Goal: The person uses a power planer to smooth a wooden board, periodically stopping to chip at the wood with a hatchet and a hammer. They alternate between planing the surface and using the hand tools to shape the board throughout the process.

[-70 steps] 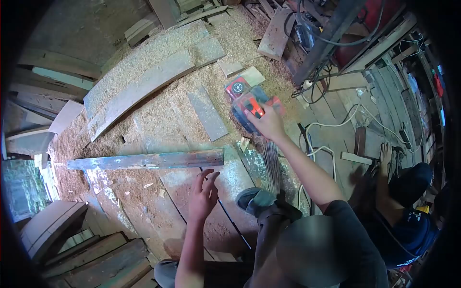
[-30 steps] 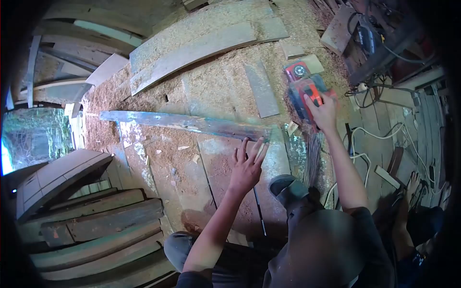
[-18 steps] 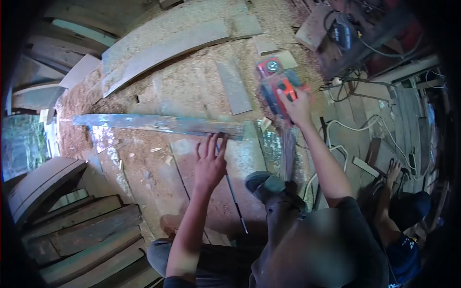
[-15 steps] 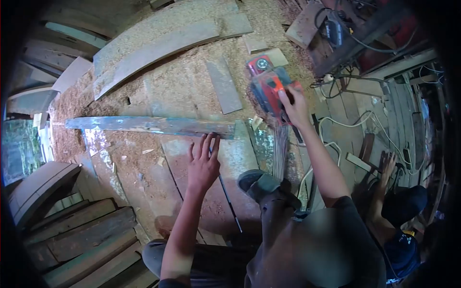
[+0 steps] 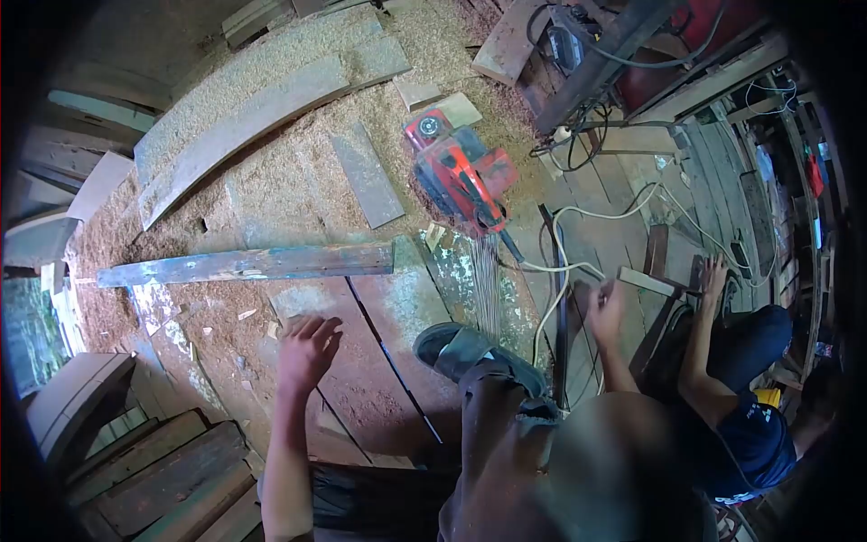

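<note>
My left hand point(image 5: 307, 350) hovers over the floorboards just below a worn plank point(image 5: 253, 264), its fingers loosely bent, thumb apart, holding nothing. The narrow plank has flaking blue-grey paint and lies across the shavings. My right hand point(image 5: 606, 314) is drawn back at the right with curled fingers and nothing showing in them. A red electric planer point(image 5: 458, 172) rests on the floor beyond it, untouched, its cord point(image 5: 511, 246) trailing towards me. My sandalled foot point(image 5: 452, 348) is planted between the two hands.
Curved boards point(image 5: 244, 126) and a short grey board point(image 5: 368, 176) lie among shavings. Stacked timber point(image 5: 163, 461) stands at lower left. A pale cable point(image 5: 564, 212) loops across the right side. Another person's hand point(image 5: 713, 275) rests on the floor there, near a wood block point(image 5: 646, 281).
My right hand has let go of the planer and pulled back towards me. My left hand has come away from the plank's near edge. The view has shifted right.
</note>
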The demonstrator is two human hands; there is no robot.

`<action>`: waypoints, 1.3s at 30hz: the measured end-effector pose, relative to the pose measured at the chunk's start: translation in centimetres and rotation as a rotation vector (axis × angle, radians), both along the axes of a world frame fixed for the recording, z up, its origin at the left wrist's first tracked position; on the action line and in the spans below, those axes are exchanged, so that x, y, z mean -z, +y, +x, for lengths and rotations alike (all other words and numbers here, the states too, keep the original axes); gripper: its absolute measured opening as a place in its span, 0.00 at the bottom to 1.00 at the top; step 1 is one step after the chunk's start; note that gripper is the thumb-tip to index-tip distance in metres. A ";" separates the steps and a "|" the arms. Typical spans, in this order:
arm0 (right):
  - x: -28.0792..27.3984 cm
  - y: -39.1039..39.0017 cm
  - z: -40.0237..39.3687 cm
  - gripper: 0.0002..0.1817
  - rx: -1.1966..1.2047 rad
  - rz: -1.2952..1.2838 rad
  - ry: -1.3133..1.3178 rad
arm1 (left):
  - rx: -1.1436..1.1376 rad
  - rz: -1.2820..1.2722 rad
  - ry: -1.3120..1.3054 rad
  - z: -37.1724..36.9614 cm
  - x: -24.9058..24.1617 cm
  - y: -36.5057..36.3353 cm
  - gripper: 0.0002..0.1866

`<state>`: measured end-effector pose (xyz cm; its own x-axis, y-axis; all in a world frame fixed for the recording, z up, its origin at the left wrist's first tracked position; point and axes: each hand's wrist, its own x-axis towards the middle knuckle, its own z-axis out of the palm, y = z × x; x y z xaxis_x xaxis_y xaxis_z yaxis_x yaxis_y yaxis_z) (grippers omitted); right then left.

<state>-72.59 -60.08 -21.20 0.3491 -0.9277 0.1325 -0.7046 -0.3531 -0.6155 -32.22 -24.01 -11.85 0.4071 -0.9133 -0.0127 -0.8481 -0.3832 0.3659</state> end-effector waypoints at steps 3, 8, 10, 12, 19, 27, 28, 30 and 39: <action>1.3 5.4 -5.0 0.21 -0.097 0.510 0.304 | -0.055 0.020 0.026 1.3 -1.8 2.4 0.08; 3.7 9.5 -6.4 0.29 -0.193 0.410 0.663 | -0.297 0.115 0.319 1.7 -1.7 6.9 0.13; 1.3 8.5 -4.8 0.20 -0.163 0.595 0.548 | -0.206 0.221 0.525 3.2 -1.6 9.5 0.16; 10.2 6.5 -9.9 0.15 -0.607 0.629 -0.006 | -0.367 0.190 0.495 2.8 -4.6 11.5 0.19; 7.5 -2.3 -6.6 0.15 -0.532 0.605 0.708 | -1.094 -0.311 0.213 -8.7 -11.1 28.3 0.14; 1.9 -3.8 12.4 0.15 -0.873 0.483 0.854 | -2.012 -0.330 0.276 -40.0 2.5 37.5 0.16; 1.4 -3.6 14.3 0.15 -0.904 0.472 0.871 | -2.095 -0.298 0.301 -43.0 4.0 36.3 0.18; 0.3 -3.3 17.4 0.14 -0.966 0.435 0.905 | -2.211 -0.284 0.341 -46.5 5.2 34.0 0.19; -3.7 -0.9 23.7 0.14 -1.105 0.329 0.983 | -1.971 0.192 0.143 -44.9 8.8 27.7 0.33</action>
<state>-48.85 -60.99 -17.54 0.6928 -0.0893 -0.7156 -0.3516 -0.9082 -0.2271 -77.15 3.67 -20.69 0.6600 0.7348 -0.1566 0.7480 -0.6233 0.2280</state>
